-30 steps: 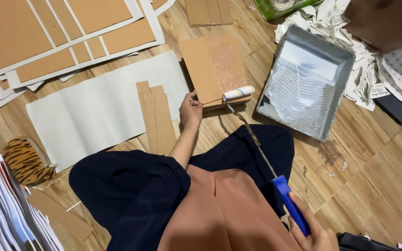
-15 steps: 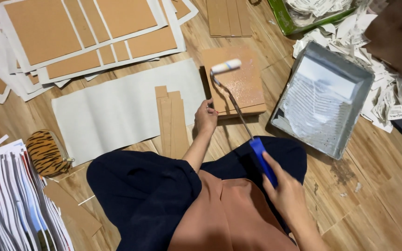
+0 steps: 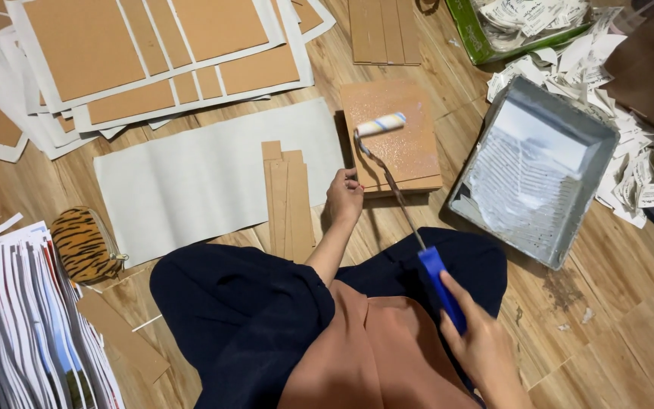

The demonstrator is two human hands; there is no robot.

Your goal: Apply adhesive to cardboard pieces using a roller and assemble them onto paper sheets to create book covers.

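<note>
Roller (image 3: 381, 125) down on the cardboard stack (image 3: 395, 136), foam head resting near the far edge of the top sheet. Right hand (image 3: 482, 344) is wrapped tight round the blue handle (image 3: 440, 288), steering from well back near the lap. Left hand (image 3: 344, 197) sits at the stack's near-left corner, fingers curled against it, pinning the pile to the wooden floor (image 3: 592, 280). That top sheet glistens with wet speckles across most of its face, so by my reckoning the coat is largely on, with the near edge looking drier. Just right of the stack, the grey paint tray (image 3: 539, 170) holds a white film. Narrow cardboard strips (image 3: 289, 197) lie on a pale paper sheet (image 3: 206, 182) to the left, dry and bare.
</note>
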